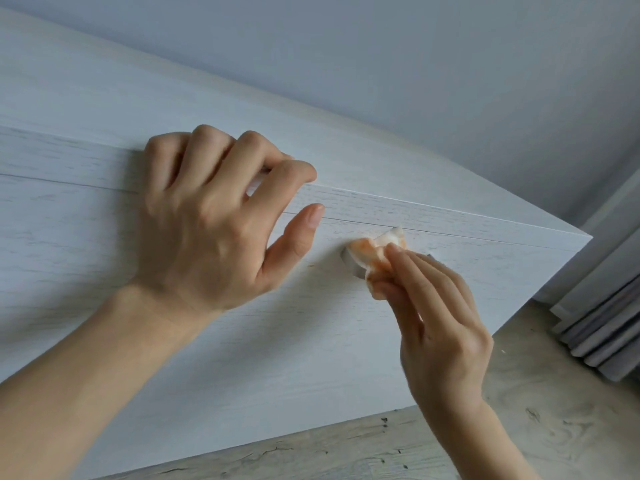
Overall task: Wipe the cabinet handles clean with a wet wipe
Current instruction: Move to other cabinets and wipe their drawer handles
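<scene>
head view: our right hand (441,327) pinches orange-stained white wet wipe (375,250) on small silver metal handle (350,264); left hand (211,220) curls fingers over white wood-grain cabinet (104,265) edge (wiping underway, we judge).

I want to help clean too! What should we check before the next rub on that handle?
1. Wet wipe held firmly: ok, the right hand pinches it between its fingertips.
2. Wipe on the handle: ok, it is pressed over the metal handle.
3. Cabinet steadied: ok, the left hand rests with its fingers curled on the top edge.
4. Wipe clean enough: not ok, it has orange stains.
5. Handle fully clean: cannot tell, the wipe and fingers hide most of it.
</scene>
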